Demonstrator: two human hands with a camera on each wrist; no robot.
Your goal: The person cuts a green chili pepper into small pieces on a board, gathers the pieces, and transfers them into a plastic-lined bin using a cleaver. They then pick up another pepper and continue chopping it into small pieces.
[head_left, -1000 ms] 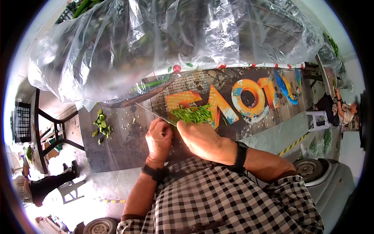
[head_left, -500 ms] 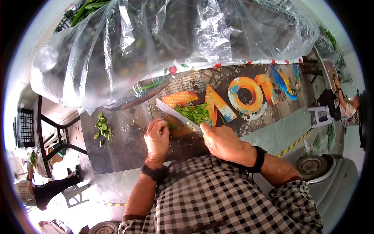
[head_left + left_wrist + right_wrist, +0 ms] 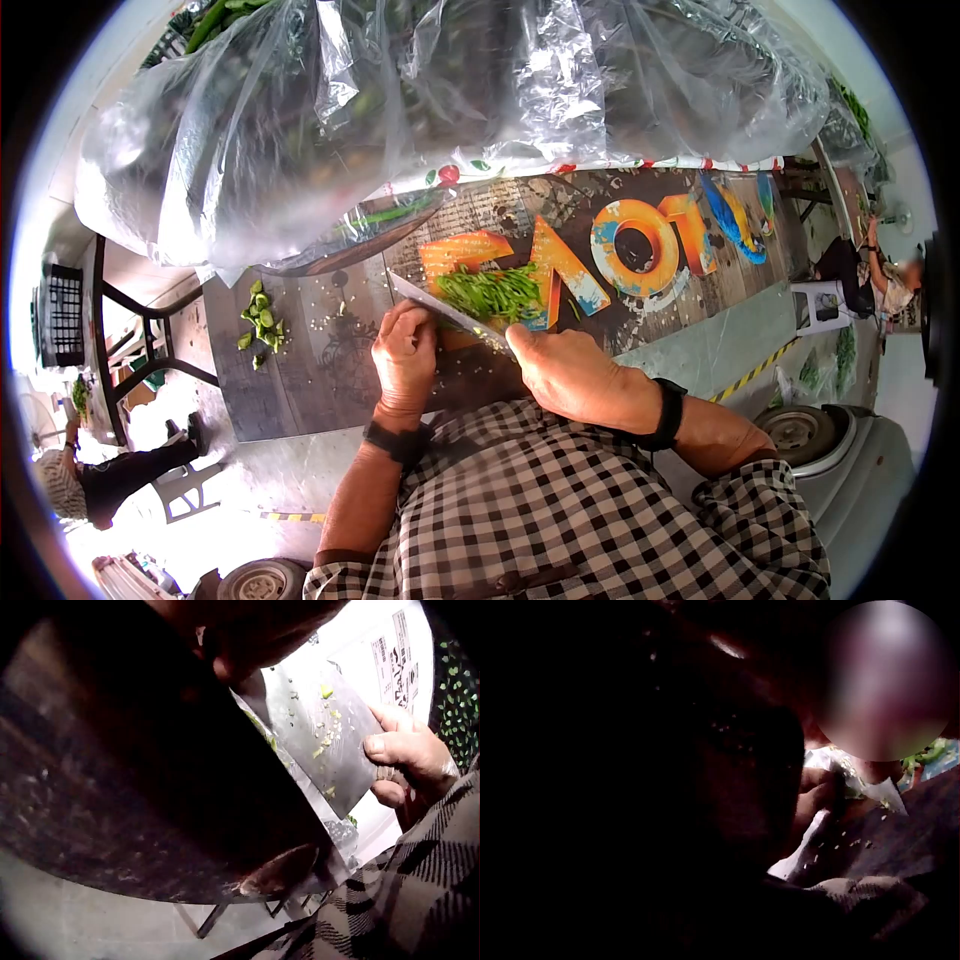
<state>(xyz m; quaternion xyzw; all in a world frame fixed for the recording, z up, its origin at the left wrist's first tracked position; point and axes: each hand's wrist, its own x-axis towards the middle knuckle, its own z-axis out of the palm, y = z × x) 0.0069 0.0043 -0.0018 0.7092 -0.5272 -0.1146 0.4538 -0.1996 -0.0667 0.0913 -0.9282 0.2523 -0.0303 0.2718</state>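
Observation:
The right hand (image 3: 575, 370) grips the handle of a wide knife (image 3: 445, 308), whose blade slants up and left toward the left hand (image 3: 405, 360). In the left wrist view the right hand (image 3: 412, 754) holds the knife (image 3: 326, 735), and green and pale bits cling to its blade. The left hand's fingers are curled beside the blade; whether they pinch anything is hidden. A pile of cut green pieces (image 3: 492, 292) lies just beyond the blade on the printed table (image 3: 330, 390). The right wrist view is mostly dark.
Green stem ends (image 3: 262, 320) lie at the table's left. Clear plastic sheeting (image 3: 270, 150) covers a heap along the far side. A white stool (image 3: 818, 305) and a seated person (image 3: 890, 280) are at the right; another person (image 3: 75, 480) is at the lower left.
The right hand has moved right, away from the left hand, with the knife. The blade, earlier mostly hidden beside the cut pile, now shows broadly. The left hand has barely moved.

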